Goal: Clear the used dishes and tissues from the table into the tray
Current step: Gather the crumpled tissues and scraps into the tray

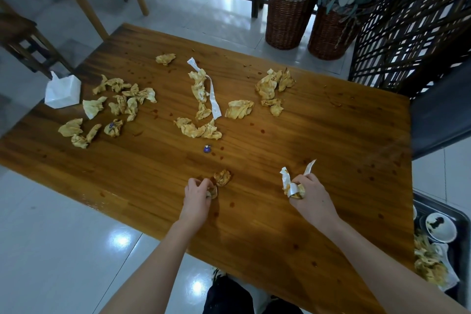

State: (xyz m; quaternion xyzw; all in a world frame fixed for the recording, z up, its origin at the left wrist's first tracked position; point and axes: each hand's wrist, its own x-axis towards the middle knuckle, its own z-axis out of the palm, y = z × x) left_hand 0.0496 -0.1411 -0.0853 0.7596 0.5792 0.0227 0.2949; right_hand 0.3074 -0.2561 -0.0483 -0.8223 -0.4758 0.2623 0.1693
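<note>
Reaching in over the near edge, the left grip [197, 195] is curled round a crumpled tissue [212, 192], and the right grip [309, 192] is clenched on a stained wad [293, 187] with paper strips sticking up, probably bunching several so each trip to the tray counts. Under both lies the worktop [293, 135]. The tray [458, 214], off past the right grip's outer side, already carries bowls [441, 227] and tissues. Soiled tissue heaps [122, 99] lie well beyond both grips, one loose wad [222, 177] just beyond the left grip, and a purple cap [207, 149] farther out.
</note>
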